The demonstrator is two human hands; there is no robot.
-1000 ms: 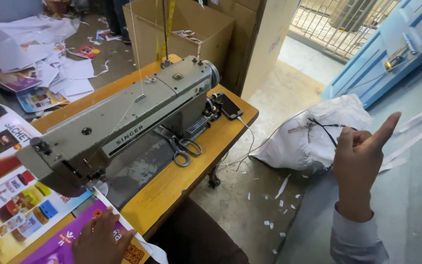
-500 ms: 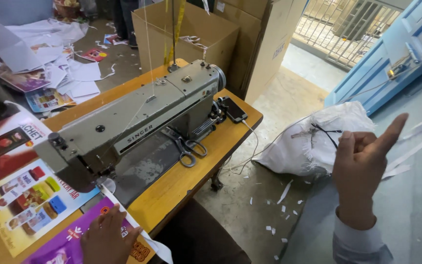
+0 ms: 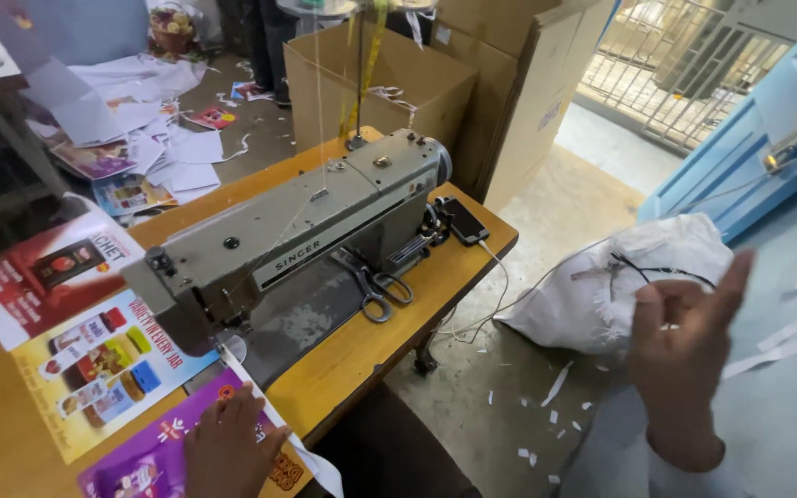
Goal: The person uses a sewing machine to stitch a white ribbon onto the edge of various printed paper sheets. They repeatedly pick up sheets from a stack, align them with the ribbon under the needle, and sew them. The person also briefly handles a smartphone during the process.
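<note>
Workshop: wooden table (image 3: 362,355) on a concrete floor littered with paper scraps.
Machine: grey sewing machine (image 3: 297,226) on the table, scissors (image 3: 375,288) beside it.
Left hand: left hand (image 3: 228,452) lies flat, palm down, on a purple printed sheet (image 3: 145,456) near the needle.
Right hand: right hand (image 3: 684,355) raised off the table, fingers loosely curled, index finger extended, gripping nothing visible, before a white sack (image 3: 601,286).

Left hand (image 3: 230,449): bare; no glove, ring or watch visible; back of hand and knuckles in view; wrist cut off by the lower frame edge.
Right hand (image 3: 680,346): bare; no glove or ring visible; outline softened by motion blur.
Right sleeve (image 3: 692,480): light grey-blue fabric; long; plain cuff closing at the wrist.
</note>
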